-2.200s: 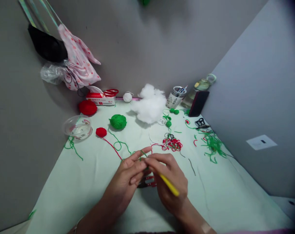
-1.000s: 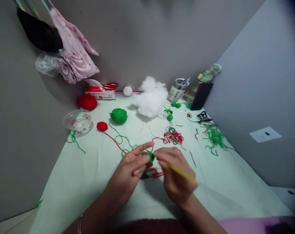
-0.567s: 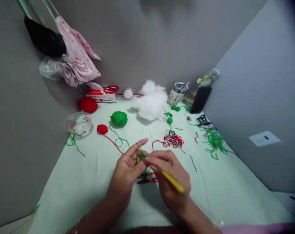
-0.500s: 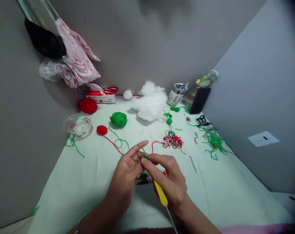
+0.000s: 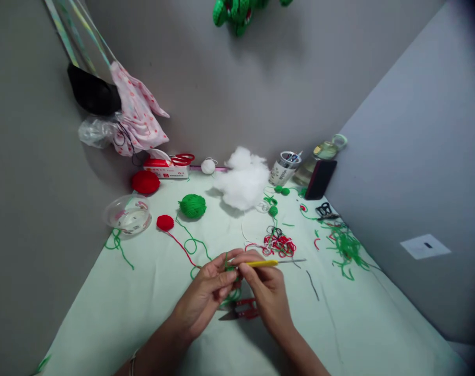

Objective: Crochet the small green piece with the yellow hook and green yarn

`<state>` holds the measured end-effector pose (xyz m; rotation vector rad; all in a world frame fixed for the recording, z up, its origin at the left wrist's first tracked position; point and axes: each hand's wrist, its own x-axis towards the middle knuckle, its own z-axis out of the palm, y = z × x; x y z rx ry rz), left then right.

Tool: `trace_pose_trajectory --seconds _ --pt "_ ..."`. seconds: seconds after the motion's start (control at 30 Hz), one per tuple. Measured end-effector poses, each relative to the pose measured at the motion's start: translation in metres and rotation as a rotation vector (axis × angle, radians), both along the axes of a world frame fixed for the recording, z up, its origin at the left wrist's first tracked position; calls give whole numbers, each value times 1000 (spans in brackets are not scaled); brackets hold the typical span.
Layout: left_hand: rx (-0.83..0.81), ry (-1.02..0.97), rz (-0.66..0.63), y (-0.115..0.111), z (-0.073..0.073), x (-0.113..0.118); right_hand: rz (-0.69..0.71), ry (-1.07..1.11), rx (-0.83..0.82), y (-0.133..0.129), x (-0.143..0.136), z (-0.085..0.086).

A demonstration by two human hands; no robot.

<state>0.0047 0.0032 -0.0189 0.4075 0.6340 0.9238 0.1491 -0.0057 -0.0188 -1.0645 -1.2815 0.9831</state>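
My left hand [image 5: 206, 292] pinches a small piece of green yarn work [image 5: 231, 267], with a strand running over its index finger. My right hand [image 5: 266, 287] is closed around a crochet hook [image 5: 263, 263] with a yellow handle; its bare metal end points right and the other tip is hidden among the fingers at the green work. Beneath the hands lie red-handled thread snips [image 5: 245, 309] and loose green yarn [image 5: 232, 297]. A green yarn ball [image 5: 192, 207] sits beyond my left hand, its strand trailing toward the fingers. Near it rests a small red yarn ball [image 5: 165, 223].
White stuffing [image 5: 243, 180] lies at the back, beside a pen tin [image 5: 285, 168], bottle [image 5: 308, 168] and phone [image 5: 321, 180]. At left stand a clear bowl [image 5: 128, 215] and a box [image 5: 166, 169] with red scissors [image 5: 183, 159]. Yarn scraps [image 5: 347, 245] and black scissors [image 5: 326, 211] are at right.
The crochet hook has swung from pointing down toward me to lying nearly level, pointing right. My left index finger has curled in, and the snips show more. The view has tilted up.
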Motion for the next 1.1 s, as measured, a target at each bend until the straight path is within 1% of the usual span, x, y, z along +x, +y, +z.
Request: trace_pose_trajectory --seconds 0.07,0.13,0.23,0.3,0.43,0.53,0.63,0.77,0.83,0.93,1.03,1.1 --pt "-30 39 2 0 -13 -3 54 74 -175 3 -3 -12" --pt "-19 63 1 -1 -26 -6 94 105 -280 4 -6 -21" --pt "-33 74 -12 -2 -42 -11 120 151 -313 5 -10 -27" --pt "-28 74 -32 -1 -48 -12 122 173 -331 4 -11 -26" --pt "-12 63 -36 0 -52 -11 118 163 -367 5 -12 -23" --pt "-19 75 -11 0 -55 -10 126 158 -342 6 -12 -22" --pt "-12 87 -18 1 -62 -10 127 161 -306 7 -12 -22" --pt "-22 106 -27 2 -68 -10 134 148 -262 7 -11 -27" --pt "-31 116 -25 2 -67 -10 144 139 -256 6 -10 -30" --pt "-33 122 -30 3 -61 -10 155 128 -269 6 -10 -31" --pt "-34 120 -38 4 -56 -11 146 131 -263 6 -10 -29" --pt "-44 121 -35 4 -56 -12 144 133 -258 7 -10 -26"
